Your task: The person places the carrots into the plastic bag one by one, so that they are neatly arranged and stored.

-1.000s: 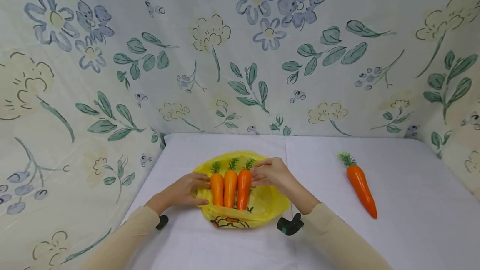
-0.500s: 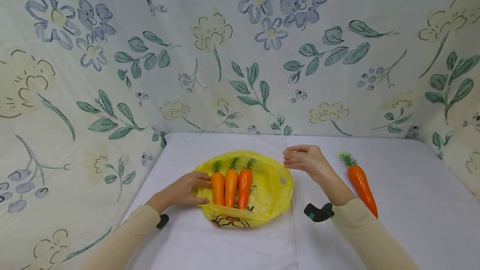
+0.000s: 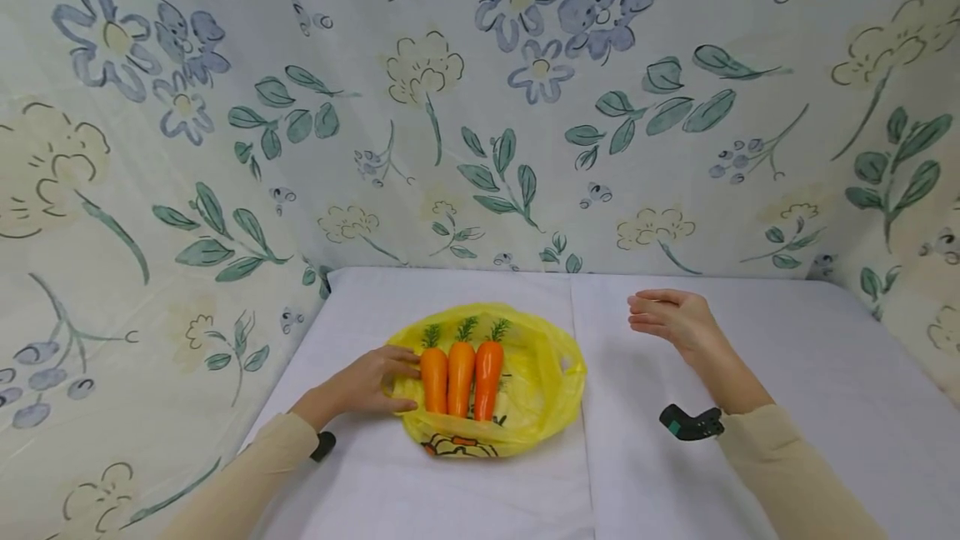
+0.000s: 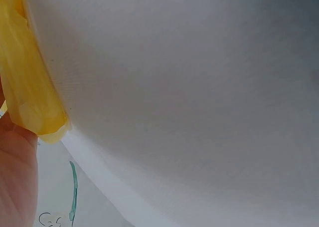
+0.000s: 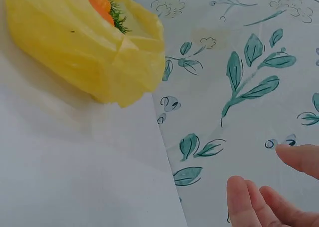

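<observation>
A yellow plastic bag [image 3: 543,373] lies spread with its mouth facing up on the white cloth. Three orange carrots [image 3: 461,377] with green tops rest side by side in its left part. My left hand [image 3: 367,382] holds the bag's left rim, its fingers reaching over the edge next to the leftmost carrot. In the left wrist view, a fold of yellow bag [image 4: 35,97] shows by the hand. My right hand [image 3: 678,327] hovers over the table right of the bag, with fingers extended and nothing held. The separate carrot seen earlier on the right is hidden behind this hand and forearm.
White cloth [image 3: 465,498] covers the table. A floral curtain [image 3: 480,107] stands behind and along the sides. A black device [image 3: 690,423] is strapped at the right wrist, and another dark device [image 3: 322,446] sits at the left wrist.
My right hand has left the rightmost carrot in the bag and moved right across the table, now covering the lone carrot from view. The left hand has stayed at the bag's rim.
</observation>
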Motion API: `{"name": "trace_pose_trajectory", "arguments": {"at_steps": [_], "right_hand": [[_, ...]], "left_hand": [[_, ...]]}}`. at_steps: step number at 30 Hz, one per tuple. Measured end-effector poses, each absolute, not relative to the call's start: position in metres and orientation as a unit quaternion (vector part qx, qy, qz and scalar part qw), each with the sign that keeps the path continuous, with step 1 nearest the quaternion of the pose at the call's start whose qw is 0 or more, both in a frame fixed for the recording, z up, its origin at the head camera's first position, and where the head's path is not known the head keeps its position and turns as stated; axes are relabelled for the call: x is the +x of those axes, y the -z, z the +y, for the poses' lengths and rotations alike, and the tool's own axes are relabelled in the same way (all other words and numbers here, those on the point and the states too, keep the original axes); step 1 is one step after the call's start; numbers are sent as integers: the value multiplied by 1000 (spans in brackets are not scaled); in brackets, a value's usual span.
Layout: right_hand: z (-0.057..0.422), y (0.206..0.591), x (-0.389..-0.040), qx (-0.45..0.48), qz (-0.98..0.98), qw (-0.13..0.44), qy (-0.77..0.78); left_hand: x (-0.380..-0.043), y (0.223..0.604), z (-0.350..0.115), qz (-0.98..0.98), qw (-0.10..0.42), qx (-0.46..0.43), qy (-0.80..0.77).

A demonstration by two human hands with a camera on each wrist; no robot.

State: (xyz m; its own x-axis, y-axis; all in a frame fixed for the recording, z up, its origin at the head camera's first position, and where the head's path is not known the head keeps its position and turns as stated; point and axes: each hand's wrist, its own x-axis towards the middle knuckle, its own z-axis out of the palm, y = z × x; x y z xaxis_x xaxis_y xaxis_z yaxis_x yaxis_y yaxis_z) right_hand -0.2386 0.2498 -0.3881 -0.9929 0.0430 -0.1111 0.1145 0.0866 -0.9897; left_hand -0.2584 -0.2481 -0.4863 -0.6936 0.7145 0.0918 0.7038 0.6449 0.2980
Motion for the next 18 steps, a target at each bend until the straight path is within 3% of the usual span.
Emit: {"name": "trace_pose_trajectory", "arguments": {"at_steps": [18], "right_hand": [[303,400,-239,96,726,24,680]], "left_hand": [[-258,486,-248,905,11,395,-156]]}}
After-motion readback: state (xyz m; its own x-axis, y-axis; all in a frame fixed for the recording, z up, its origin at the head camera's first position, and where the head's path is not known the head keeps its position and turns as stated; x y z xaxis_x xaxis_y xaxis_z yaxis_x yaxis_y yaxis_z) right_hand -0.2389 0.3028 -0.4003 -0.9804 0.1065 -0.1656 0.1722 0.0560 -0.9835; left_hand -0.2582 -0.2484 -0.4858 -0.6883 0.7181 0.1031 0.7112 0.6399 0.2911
